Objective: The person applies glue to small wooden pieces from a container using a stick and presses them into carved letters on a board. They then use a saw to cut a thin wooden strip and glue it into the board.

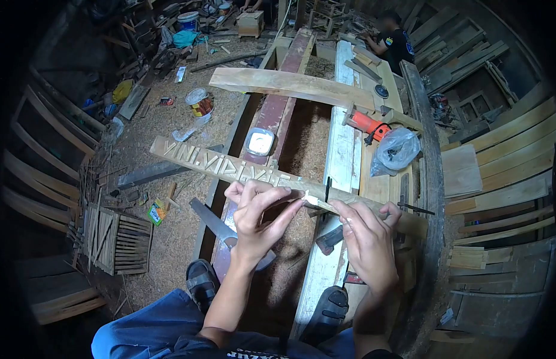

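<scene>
Between my hands is a thin wooden strip (320, 203) with a pale, whitish end. My left hand (257, 215) pinches that end between thumb and fingertips, while the fingers of my right hand (366, 236) close on its other end. Just beyond them a long plank (182, 154) lies across the bench, carrying raised wooden letters (215, 164) that read roughly "VINI.VIDI.VIC". The letters nearest my left hand are partly hidden by it. A thin black upright piece (327, 189) stands at the plank beside the strip.
A tub of white paste (260, 142) sits on the reddish beam (276, 113). A handsaw (213, 222) lies left of my left hand. Beyond the plank are a curved board (290, 84), an orange power tool (367, 124) and a plastic bag (397, 149). A person (393, 45) works at the far right.
</scene>
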Tool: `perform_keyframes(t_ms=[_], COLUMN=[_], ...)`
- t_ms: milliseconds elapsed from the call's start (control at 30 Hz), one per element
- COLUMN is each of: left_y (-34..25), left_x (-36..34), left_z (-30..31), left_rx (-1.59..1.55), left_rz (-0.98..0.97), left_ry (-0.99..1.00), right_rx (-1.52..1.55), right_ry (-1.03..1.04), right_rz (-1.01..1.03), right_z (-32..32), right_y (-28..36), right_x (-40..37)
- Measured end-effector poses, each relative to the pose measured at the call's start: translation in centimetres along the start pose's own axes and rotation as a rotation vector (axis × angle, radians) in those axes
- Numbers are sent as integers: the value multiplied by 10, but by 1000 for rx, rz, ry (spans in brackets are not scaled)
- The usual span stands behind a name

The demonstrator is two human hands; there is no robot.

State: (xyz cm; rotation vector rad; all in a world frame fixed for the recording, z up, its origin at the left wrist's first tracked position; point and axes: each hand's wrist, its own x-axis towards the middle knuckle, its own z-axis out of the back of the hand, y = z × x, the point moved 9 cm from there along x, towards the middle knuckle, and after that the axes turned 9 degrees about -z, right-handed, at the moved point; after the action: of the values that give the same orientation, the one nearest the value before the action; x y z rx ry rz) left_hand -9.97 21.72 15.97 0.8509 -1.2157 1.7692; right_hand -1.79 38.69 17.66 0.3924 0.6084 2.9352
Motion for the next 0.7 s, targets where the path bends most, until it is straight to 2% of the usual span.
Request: perform_keyframes(t_ms=[200,467,700], left_y=[3,-2,0], left_x=[-3,0,-3], left_z=[2,0,3], left_rx=[-11,11,-10], left_rz=[-10,-11,-6], left_ry=[-27,0,-57], right_rx=[19,-38,22], right_ry=[15,-134,-230], right_rz=[5,73,22], right_z=[-5,5,12], right_y=[1,5,-1], right_x=[2,3,3])
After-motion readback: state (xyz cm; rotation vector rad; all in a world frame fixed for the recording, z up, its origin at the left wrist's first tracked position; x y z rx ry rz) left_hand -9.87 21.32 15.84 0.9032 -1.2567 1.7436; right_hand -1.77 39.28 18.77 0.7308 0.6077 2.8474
